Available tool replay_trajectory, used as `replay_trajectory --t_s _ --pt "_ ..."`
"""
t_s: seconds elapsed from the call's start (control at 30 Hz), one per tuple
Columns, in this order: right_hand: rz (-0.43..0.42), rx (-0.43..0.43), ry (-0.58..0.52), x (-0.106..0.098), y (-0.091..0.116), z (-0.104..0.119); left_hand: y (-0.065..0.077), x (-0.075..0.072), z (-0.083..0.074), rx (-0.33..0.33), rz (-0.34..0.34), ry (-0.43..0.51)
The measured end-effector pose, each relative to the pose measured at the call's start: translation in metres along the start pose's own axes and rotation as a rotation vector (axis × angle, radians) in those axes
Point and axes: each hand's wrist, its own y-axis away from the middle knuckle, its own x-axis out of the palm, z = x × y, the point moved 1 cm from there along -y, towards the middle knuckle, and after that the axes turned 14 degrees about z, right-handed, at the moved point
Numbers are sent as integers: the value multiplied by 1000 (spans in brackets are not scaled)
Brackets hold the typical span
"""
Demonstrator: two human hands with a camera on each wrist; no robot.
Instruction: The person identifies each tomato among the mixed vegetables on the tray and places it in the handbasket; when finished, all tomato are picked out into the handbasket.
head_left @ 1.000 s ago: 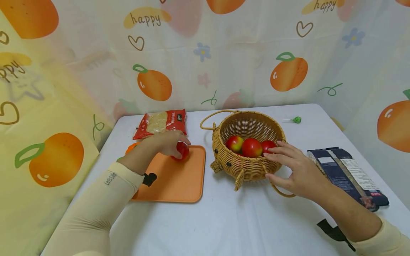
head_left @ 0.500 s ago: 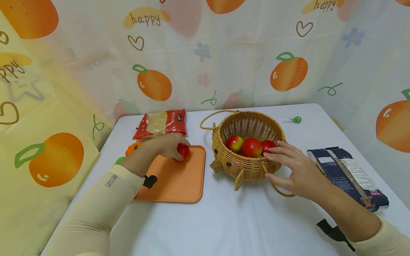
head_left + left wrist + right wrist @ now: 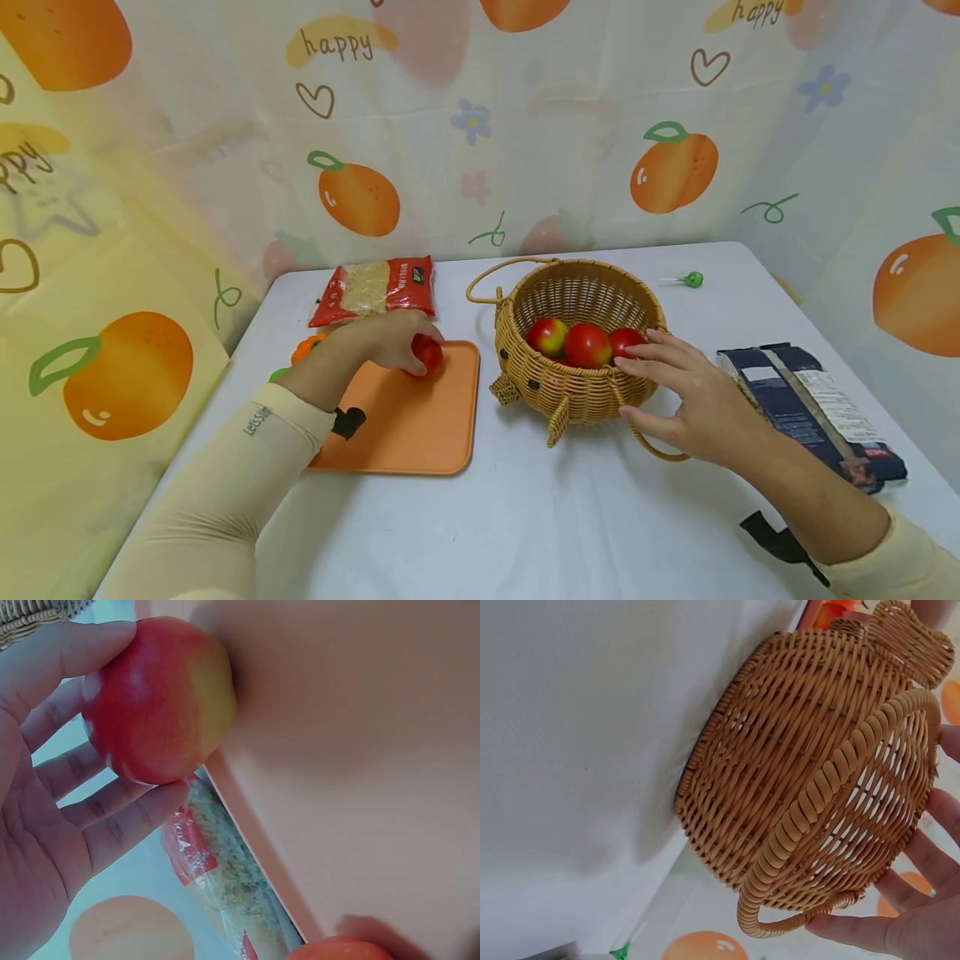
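Note:
My left hand [image 3: 395, 340] grips a red apple [image 3: 426, 356] at the far part of the orange tray [image 3: 420, 433]. In the left wrist view the apple [image 3: 157, 701] shows a yellow-green side, with thumb and fingertips around it. Whether it touches the tray, I cannot tell. My right hand [image 3: 701, 404] rests spread fingers at the right rim of a wicker basket [image 3: 558, 396]. From the right wrist view, those fingers [image 3: 930, 855] lie fairly straight along the rim, near the looped handle [image 3: 810, 802]. Several red apples [image 3: 588, 345] sit inside the basket.
A red bag of grain [image 3: 375, 287] lies behind the tray. An orange bell pepper [image 3: 307, 346] and something green [image 3: 277, 375] show partly beside the left forearm. A dark blue package [image 3: 813, 412] lies at right, a green lollipop [image 3: 692, 280] at the back right.
The left hand has shifted very slightly with the apple, and more of the orange pepper shows behind the forearm. The right hand stays at the basket rim.

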Motion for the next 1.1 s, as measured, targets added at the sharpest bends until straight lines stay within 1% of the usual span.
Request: replay_trajectory --t_s 0.2,0.33,0.47,0.63,0.87,1.03,1.1 --pt "8 4 6 0 0 0 3 -3 -5 -3 -10 23" --pt "9 -2 10 -1 0 0 6 -8 -7 19 -37 15" --pt "18 -8 22 -3 -2 -1 13 -17 -12 40 -61 -4" --pt "45 -6 27 -8 -5 0 25 -31 -26 51 -106 -23" --pt "98 23 4 -11 -7 2 32 -43 -45 153 -227 -70" --pt "135 65 -9 -12 -7 3 36 -55 -61 246 -325 -79" --pt "145 76 -12 -12 -7 3 37 -59 -67 271 -353 -73"
